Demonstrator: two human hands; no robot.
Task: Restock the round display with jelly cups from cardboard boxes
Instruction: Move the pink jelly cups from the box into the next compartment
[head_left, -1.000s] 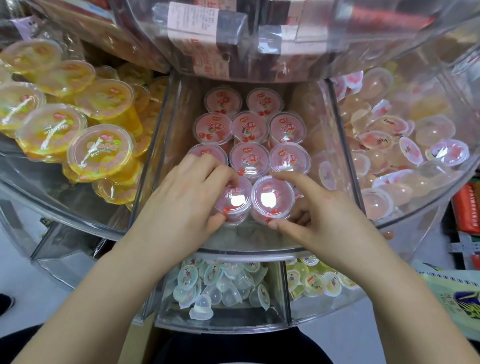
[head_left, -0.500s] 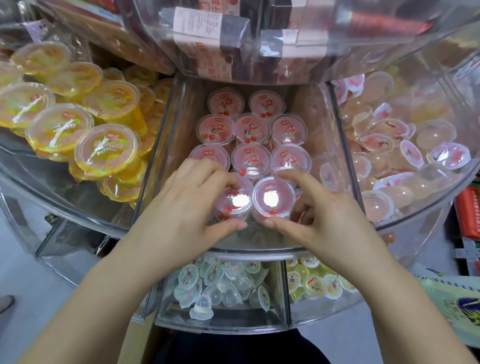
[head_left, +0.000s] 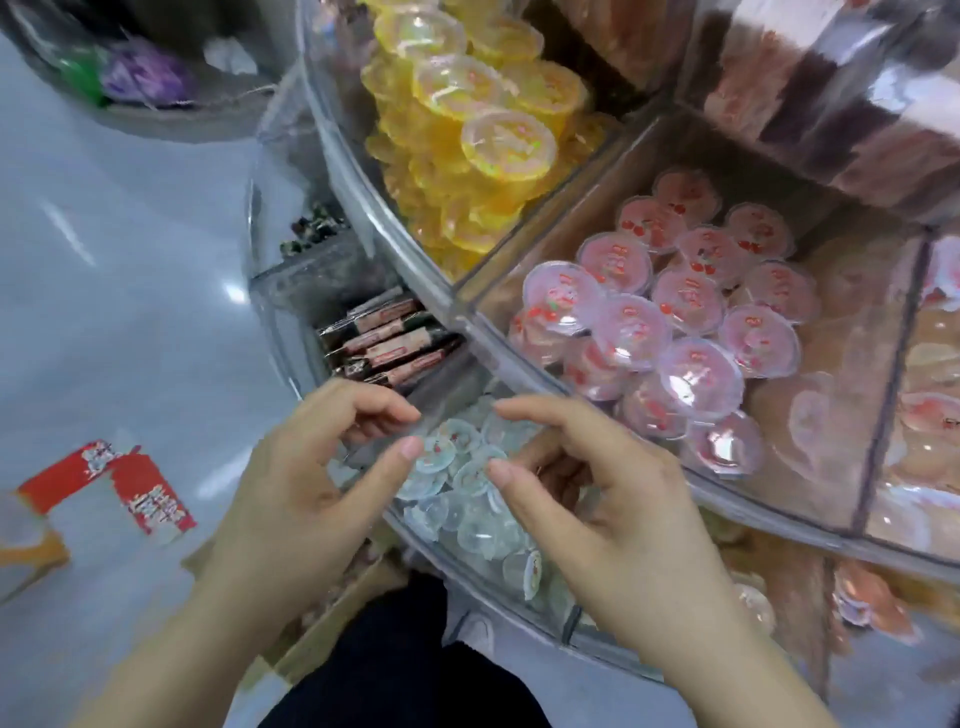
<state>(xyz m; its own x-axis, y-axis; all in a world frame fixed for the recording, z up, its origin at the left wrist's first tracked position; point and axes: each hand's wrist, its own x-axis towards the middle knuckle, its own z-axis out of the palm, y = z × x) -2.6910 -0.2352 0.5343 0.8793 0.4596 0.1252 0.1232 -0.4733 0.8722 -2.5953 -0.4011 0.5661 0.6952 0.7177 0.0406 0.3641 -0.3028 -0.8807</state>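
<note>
Several pink cherry jelly cups fill a clear wedge compartment of the round display at the right. My left hand and my right hand hover side by side below that compartment, out in front of the display. Both have loosely curled fingers and hold nothing. Beneath them, small clear jelly cups lie in a lower-tier bin. A cardboard box shows partly under my left wrist, its contents hidden.
Yellow jelly cups are piled in the compartment to the left of the pink ones. Dark wrapped snack bars lie in a lower bin. A red-and-white carton sits on the grey floor at left. Pale jelly cups fill the far-right compartment.
Both hands have let go of the two front pink cups and pulled back out of the compartment. My view has swung left and down, so the display now sits to the right.
</note>
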